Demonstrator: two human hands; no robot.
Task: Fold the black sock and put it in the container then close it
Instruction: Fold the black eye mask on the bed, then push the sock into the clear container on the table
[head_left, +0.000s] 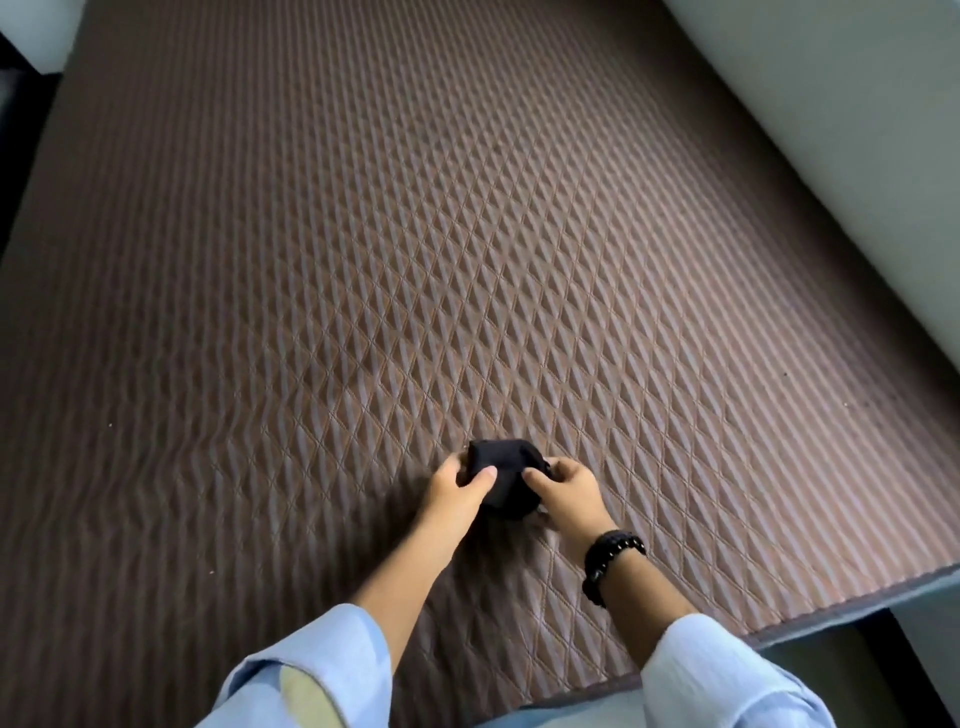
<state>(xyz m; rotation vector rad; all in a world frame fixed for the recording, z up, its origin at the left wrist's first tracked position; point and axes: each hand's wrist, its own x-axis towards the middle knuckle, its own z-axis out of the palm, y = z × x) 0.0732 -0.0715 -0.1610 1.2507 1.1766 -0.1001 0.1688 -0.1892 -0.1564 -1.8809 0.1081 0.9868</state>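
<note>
A black sock (506, 480), bunched into a small compact bundle, is held just above the brown quilted mat (467, 234) near its front edge. My left hand (457, 491) grips the bundle's left side, thumb on top. My right hand (566, 493) grips its right side, thumb pressed on the fabric; a black bead bracelet (610, 564) is on that wrist. Part of the sock is hidden behind my fingers. No container is in view.
The quilted mat covers nearly the whole view. A pale wall or ledge (831, 130) runs along its right side. The mat's front right edge (857, 605) drops to a lower floor. Light blue sleeves cover both forearms.
</note>
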